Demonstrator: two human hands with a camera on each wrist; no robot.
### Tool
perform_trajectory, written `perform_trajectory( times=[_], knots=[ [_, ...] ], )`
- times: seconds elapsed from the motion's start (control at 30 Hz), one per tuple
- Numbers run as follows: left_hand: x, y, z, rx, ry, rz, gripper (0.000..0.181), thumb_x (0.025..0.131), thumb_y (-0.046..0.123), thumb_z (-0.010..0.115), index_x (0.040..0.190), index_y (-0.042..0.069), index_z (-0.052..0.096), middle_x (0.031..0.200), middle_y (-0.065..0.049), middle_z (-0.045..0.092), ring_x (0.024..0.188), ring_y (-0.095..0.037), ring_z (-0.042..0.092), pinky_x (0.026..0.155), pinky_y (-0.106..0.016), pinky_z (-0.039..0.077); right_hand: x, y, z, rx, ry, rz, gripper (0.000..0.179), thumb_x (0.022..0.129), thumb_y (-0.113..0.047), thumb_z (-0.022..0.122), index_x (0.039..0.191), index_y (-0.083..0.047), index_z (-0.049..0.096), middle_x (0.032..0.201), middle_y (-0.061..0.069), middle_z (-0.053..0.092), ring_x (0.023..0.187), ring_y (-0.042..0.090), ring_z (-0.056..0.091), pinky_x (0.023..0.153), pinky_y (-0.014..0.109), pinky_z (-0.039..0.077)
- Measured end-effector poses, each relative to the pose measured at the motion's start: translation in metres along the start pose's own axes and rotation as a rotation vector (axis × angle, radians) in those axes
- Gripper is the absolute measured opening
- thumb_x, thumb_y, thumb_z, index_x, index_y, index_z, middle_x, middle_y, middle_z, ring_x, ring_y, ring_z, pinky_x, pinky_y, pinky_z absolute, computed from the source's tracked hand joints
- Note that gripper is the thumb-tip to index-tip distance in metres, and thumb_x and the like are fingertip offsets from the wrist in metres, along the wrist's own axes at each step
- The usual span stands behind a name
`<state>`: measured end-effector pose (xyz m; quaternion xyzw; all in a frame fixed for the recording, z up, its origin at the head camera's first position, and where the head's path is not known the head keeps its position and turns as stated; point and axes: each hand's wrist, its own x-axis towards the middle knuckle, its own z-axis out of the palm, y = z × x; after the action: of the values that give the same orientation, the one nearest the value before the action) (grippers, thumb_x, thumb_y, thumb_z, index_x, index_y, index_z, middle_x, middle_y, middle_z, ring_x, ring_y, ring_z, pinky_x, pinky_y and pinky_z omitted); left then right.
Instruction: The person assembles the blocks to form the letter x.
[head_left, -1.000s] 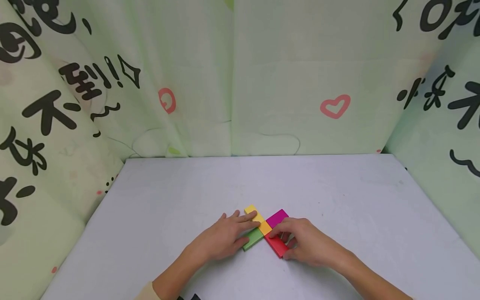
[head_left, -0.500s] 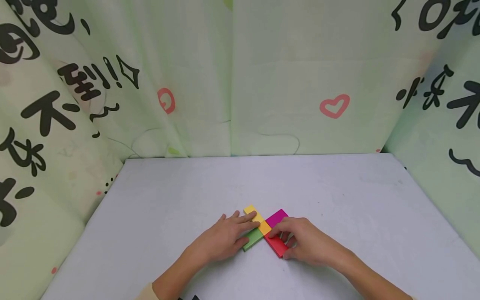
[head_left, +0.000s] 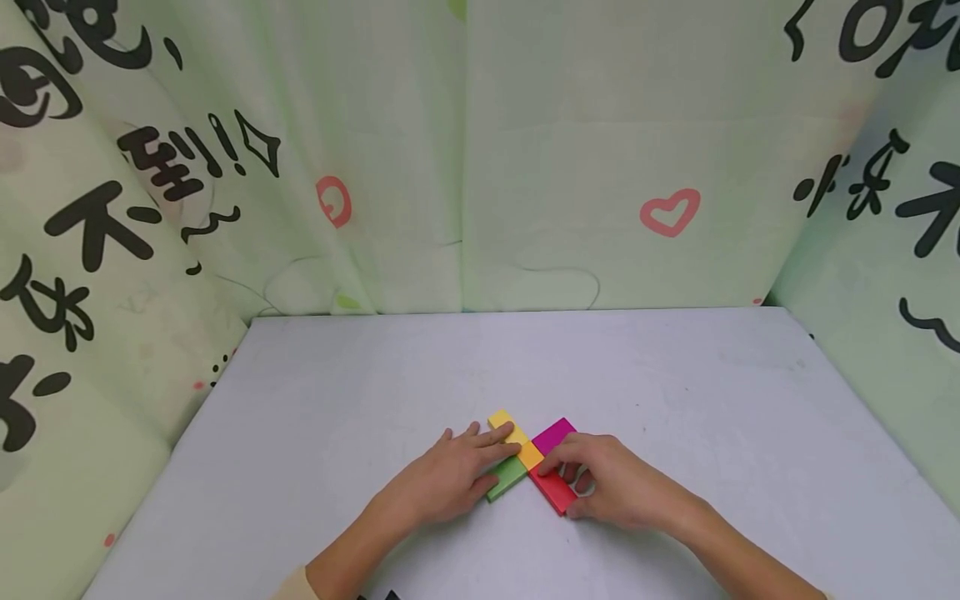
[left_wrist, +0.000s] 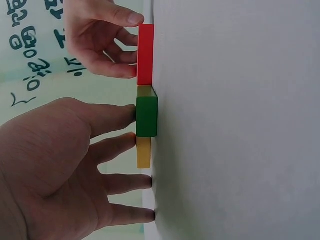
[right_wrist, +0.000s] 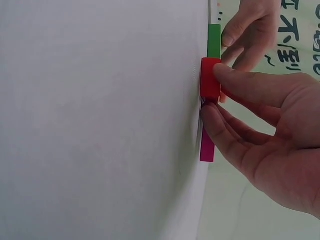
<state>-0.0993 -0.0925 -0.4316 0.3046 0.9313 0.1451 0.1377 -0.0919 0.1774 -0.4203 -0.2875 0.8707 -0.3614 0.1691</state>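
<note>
Four-armed and flat on the table, a cross of coloured blocks lies between the hands: a yellow-orange block (head_left: 530, 456), a green block (head_left: 507, 479), a red block (head_left: 553, 492) and a magenta block (head_left: 553, 436). My left hand (head_left: 453, 473) has its fingers outstretched; two fingertips rest on the yellow-orange block and the thumb touches the green block. In the left wrist view, its other two fingertips touch the table. My right hand (head_left: 618, 483) holds the red block, thumb at its near end and index finger near the centre. That hand partly hides the magenta block.
The white table (head_left: 390, 367) meets a pale green curtain (head_left: 555, 167) with black lettering and hearts at the back and both sides. A small black object (head_left: 392, 595) shows at the bottom edge, beside the left forearm.
</note>
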Motion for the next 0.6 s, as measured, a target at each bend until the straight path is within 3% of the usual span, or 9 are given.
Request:
perform_trajectory(
  times=[0.17, 0.3, 0.43, 0.6],
  knots=[
    [0.000, -0.002, -0.001, -0.005, -0.007, 0.013, 0.054, 0.104, 0.029, 0.063, 0.156, 0.032, 0.049, 0.169, 0.009, 0.036, 0.150, -0.038, 0.044, 0.118, -0.064, 0.038, -0.002, -0.001, -0.003, -0.009, 0.022, -0.014, 0.040, 0.084, -0.009, 0.086, 0.118, -0.024, 0.074, 0.111, -0.009, 0.068, 0.096, 0.010, 0.064, 0.080, 0.026, 0.060],
    [-0.001, -0.005, -0.003, -0.044, 0.030, 0.030, 0.051, 0.105, 0.027, 0.062, 0.155, 0.031, 0.051, 0.168, 0.008, 0.038, 0.150, -0.035, 0.045, 0.116, -0.064, 0.040, -0.005, -0.001, -0.009, -0.036, 0.077, -0.012, 0.034, 0.087, -0.011, 0.083, 0.118, -0.021, 0.074, 0.108, -0.008, 0.069, 0.096, 0.014, 0.065, 0.080, 0.028, 0.061],
    [-0.003, -0.009, -0.006, -0.056, 0.069, 0.017, 0.048, 0.106, 0.025, 0.061, 0.154, 0.028, 0.053, 0.167, 0.007, 0.040, 0.151, -0.031, 0.044, 0.116, -0.063, 0.040, -0.005, 0.000, -0.017, -0.093, 0.152, 0.038, 0.030, 0.089, -0.012, 0.081, 0.117, -0.018, 0.074, 0.110, -0.006, 0.070, 0.098, 0.016, 0.065, 0.081, 0.030, 0.061],
    [-0.002, -0.009, -0.007, -0.045, 0.049, 0.003, 0.051, 0.104, 0.025, 0.063, 0.154, 0.027, 0.052, 0.167, 0.005, 0.040, 0.152, -0.030, 0.042, 0.118, -0.064, 0.038, -0.003, 0.002, -0.020, -0.139, 0.182, 0.078, 0.031, 0.088, -0.013, 0.082, 0.118, -0.017, 0.075, 0.115, -0.005, 0.071, 0.101, 0.017, 0.065, 0.083, 0.033, 0.061]
  ],
)
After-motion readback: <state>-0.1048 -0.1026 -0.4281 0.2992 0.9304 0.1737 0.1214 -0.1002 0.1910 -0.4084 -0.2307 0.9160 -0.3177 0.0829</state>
